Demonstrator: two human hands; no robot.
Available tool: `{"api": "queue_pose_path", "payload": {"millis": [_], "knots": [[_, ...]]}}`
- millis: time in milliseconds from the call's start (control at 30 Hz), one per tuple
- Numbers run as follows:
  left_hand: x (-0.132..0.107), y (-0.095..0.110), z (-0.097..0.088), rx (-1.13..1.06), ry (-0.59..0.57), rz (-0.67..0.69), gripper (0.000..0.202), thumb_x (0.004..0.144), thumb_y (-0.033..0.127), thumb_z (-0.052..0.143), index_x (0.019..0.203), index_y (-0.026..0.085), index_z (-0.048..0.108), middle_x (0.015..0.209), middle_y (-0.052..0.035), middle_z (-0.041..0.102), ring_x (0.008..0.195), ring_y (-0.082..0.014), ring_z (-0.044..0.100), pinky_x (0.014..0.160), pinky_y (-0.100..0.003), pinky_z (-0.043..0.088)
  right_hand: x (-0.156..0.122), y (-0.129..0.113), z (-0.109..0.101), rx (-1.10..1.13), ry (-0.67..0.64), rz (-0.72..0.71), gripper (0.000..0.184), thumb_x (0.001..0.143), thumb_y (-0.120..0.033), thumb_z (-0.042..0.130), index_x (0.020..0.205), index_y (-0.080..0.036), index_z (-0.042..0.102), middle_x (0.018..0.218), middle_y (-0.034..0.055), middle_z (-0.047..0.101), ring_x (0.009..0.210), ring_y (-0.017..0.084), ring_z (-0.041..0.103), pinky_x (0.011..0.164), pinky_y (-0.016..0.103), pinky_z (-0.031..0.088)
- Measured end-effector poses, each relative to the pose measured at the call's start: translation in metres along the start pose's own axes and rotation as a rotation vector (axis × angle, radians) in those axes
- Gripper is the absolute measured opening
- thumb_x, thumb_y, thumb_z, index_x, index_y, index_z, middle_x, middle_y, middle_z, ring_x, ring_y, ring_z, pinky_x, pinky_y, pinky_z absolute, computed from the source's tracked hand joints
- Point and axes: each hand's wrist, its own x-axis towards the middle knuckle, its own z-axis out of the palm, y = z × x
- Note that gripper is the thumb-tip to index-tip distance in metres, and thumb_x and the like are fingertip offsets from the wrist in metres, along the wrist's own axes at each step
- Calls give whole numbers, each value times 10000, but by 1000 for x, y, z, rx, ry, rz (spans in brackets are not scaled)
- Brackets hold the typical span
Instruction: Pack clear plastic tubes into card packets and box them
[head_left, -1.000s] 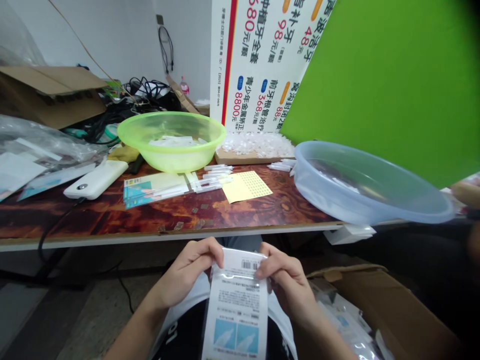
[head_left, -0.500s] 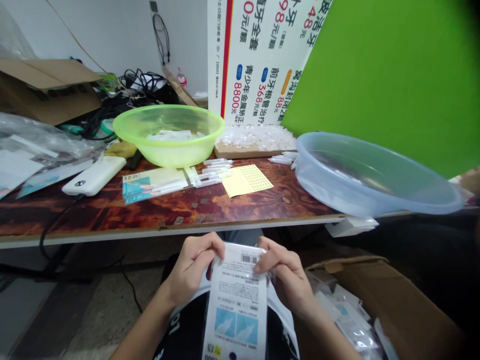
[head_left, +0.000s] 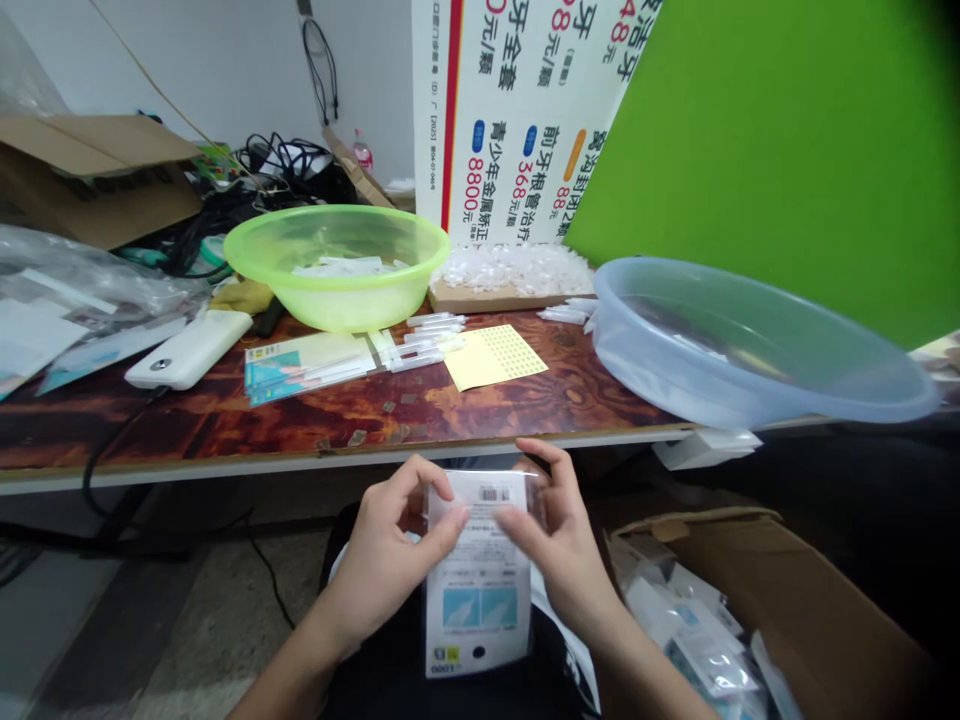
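Note:
Above my lap, in front of the table edge, both hands hold a flat printed packet [head_left: 480, 575] in a clear plastic sleeve. Small print, a barcode near the upper end and two blue pictures show on its face. My left hand [head_left: 401, 530] grips the left side, thumb on the face and fingers partly behind. At the right side my right hand [head_left: 555, 535] presses its thumb on the face, its index finger raised beyond the upper edge; its other fingers are partly hidden behind the packet.
On the table [head_left: 360, 425] are a yellow-green basin [head_left: 337, 300], white tubes [head_left: 424, 350], a yellow sticker sheet [head_left: 495, 357], printed cards [head_left: 277, 372] and a white power bank [head_left: 191, 350]. A blue basin [head_left: 720, 385] overhangs the right edge. Below, a cardboard box [head_left: 810, 590] holds packets [head_left: 712, 650].
The packet has come up slightly, its lower end now in full view. Both thumbs have moved inward over its face, and my right index finger has lifted.

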Motion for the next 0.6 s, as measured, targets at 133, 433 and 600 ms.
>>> {"api": "queue_pose_path", "payload": {"millis": [133,433,600], "knots": [[-4,8,1,19,116,61,166,809,265,686,772,219,531,591,69,515,492,-79,451,452,-168,330,6,-15,-10,-72,72,-33,465,829,-342,739,1204,-299,468,707,-70,515,555,92,492,529,196,426],[-9,7,8,-179,139,37,267,829,290,721,1037,275,554,798,42,657,651,-116,633,553,-183,510,-5,-32,-4,34,-76,184,633,746,-346,821,1240,-303,428,949,12,680,785,171,659,676,284,543],[-8,5,3,-492,-98,-66,344,792,322,777,1040,266,545,965,10,647,757,-136,642,562,-211,555,-7,-41,6,94,58,212,610,737,-356,830,1201,-300,438,918,7,700,722,170,679,631,266,541]]}}
